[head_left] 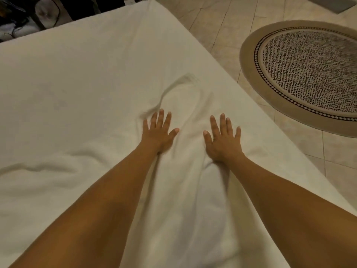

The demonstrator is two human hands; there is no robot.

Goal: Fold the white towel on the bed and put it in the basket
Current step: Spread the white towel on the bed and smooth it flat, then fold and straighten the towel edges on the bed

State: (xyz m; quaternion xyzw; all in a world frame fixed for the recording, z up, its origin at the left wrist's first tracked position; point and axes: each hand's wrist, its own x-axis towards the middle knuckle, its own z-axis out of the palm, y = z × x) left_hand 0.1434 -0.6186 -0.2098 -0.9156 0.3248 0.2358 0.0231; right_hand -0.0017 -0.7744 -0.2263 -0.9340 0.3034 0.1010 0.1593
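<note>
The white towel lies spread on the white bed, hard to tell apart from the sheet; its far edge shows as a curved ridge. My left hand rests flat on it, palm down, fingers spread. My right hand lies flat on it too, a little to the right, fingers apart. Both arms reach forward from the bottom of the view. No basket is in view.
The bed's right edge runs diagonally beside a tiled floor. An oval patterned rug lies on the floor at right. Dark clutter with a pale rounded object sits beyond the bed's far left edge.
</note>
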